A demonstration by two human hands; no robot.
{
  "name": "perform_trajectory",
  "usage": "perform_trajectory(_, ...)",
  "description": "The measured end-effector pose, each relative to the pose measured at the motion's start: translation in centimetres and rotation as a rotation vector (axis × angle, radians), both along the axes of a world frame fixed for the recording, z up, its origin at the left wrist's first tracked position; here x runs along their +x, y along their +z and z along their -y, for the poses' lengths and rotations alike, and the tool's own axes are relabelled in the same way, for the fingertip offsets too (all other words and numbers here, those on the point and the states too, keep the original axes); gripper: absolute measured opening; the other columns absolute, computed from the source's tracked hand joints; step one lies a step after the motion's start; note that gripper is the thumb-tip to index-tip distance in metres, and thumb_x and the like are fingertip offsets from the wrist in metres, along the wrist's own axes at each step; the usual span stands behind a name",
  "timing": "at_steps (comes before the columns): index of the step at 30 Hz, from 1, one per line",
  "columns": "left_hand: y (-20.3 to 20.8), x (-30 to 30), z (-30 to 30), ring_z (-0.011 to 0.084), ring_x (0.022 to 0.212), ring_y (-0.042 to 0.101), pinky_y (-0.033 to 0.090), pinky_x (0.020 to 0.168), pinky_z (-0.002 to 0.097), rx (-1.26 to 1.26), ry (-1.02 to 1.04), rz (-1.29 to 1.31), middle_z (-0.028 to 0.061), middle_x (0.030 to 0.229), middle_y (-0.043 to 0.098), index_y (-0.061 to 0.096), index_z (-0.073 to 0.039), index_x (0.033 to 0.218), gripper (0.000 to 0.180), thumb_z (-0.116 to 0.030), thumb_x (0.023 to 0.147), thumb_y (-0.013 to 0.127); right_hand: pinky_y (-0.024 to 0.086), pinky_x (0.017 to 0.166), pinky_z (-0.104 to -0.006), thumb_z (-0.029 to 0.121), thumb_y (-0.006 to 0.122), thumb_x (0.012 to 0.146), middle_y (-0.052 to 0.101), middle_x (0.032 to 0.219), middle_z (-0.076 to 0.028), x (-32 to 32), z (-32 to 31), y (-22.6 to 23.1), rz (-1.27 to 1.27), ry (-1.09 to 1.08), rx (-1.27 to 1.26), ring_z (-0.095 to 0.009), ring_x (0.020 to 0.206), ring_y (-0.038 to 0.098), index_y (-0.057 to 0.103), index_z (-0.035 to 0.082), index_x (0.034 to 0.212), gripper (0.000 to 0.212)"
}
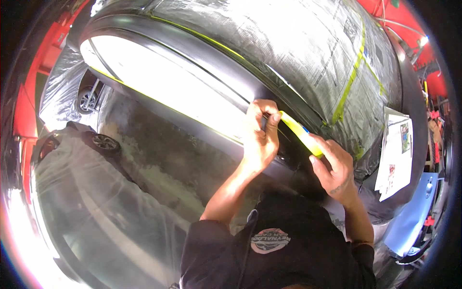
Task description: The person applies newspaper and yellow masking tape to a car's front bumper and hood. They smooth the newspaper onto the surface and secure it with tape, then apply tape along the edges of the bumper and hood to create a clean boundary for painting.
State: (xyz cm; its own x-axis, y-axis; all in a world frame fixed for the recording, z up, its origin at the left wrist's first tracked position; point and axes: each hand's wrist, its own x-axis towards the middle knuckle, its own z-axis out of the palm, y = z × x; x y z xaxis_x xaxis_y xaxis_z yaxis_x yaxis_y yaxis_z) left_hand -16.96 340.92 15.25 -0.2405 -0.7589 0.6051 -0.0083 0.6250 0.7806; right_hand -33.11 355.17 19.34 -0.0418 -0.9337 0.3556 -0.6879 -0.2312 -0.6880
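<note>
A yellow strip of masking tape (297,132) is stretched between my two hands, close to the car's dark trim. My left hand (261,137) pinches its upper end between thumb and fingers, right against the edge of the bright white body panel (168,82). Lower and to the right, my right hand (336,166) grips the other end between thumb and fingers; whether a roll sits there I cannot make out. Above my hands, crinkled clear masking film (288,38) covers the upper car body, held by lines of yellow tape (353,79).
Printed paper sheets (394,154) hang on the car to my right, near a light blue car door (415,212). At left stands another car under plastic sheeting (101,207), its wheel (105,142) showing. Stained concrete floor (159,149) lies between the cars.
</note>
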Motion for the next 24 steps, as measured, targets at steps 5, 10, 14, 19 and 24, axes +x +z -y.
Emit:
perform_trajectory(5,0.5,0.9,3.0,0.0169,0.084,0.053,0.046,0.08,0.0311,0.045,0.156,0.014,0.0068,0.091,0.057,0.053,-0.003,0.101,0.011,0.005,0.099,0.06,0.05,0.07,-0.0406,-0.005,0.069,0.085,0.065,0.093,-0.016,-0.4,1.1,1.0,-0.069,0.004,0.04,-0.033,0.077,0.063,0.064,0.003,0.13,0.046)
perform_trajectory(10,1.6,2.1,7.6,0.0169,0.078,0.055,0.046,0.074,0.0327,-0.001,0.321,0.039,0.0062,0.083,0.058,0.057,-0.004,0.099,0.008,0.0,0.098,0.062,0.048,0.066,-0.0412,-0.003,0.068,0.087,0.061,0.082,-0.016,-1.4,1.4,1.7,-0.081,-0.021,0.012,-0.034,0.071,0.061,0.067,0.007,0.129,0.043)
perform_trajectory(14,4.1,3.5,11.7,0.0238,0.075,0.06,0.048,0.073,0.0373,-0.063,0.421,0.111,0.0109,0.081,0.061,0.058,-0.004,0.096,0.006,-0.004,0.097,0.064,0.051,0.071,-0.0396,-0.006,0.066,0.088,0.069,0.094,-0.018,-1.6,2.7,2.9,-0.056,-0.046,-0.028,-0.034,0.079,0.066,0.068,0.005,0.127,0.04)
perform_trajectory(19,7.1,5.2,17.1,0.0336,0.085,0.061,0.048,0.078,0.0439,-0.181,0.432,0.197,0.016,0.088,0.063,0.058,-0.003,0.096,0.008,-0.002,0.093,0.066,0.051,0.073,-0.0411,0.0,0.064,0.093,0.07,0.094,-0.019,-1.1,4.7,4.8,-0.151,-0.064,0.056,-0.035,0.08,0.067,0.068,0.003,0.125,0.032)
perform_trajectory(24,8.7,6.0,20.2,0.0361,0.092,0.061,0.046,0.086,0.0459,-0.207,0.457,0.326,0.0148,0.09,0.065,0.059,-0.003,0.094,0.009,0.002,0.089,0.063,0.05,0.072,-0.0426,0.006,0.061,0.097,0.07,0.091,-0.021,-1.1,7.5,4.6,-0.09,-0.003,0.003,-0.036,0.08,0.067,0.07,-0.001,0.119,0.025)
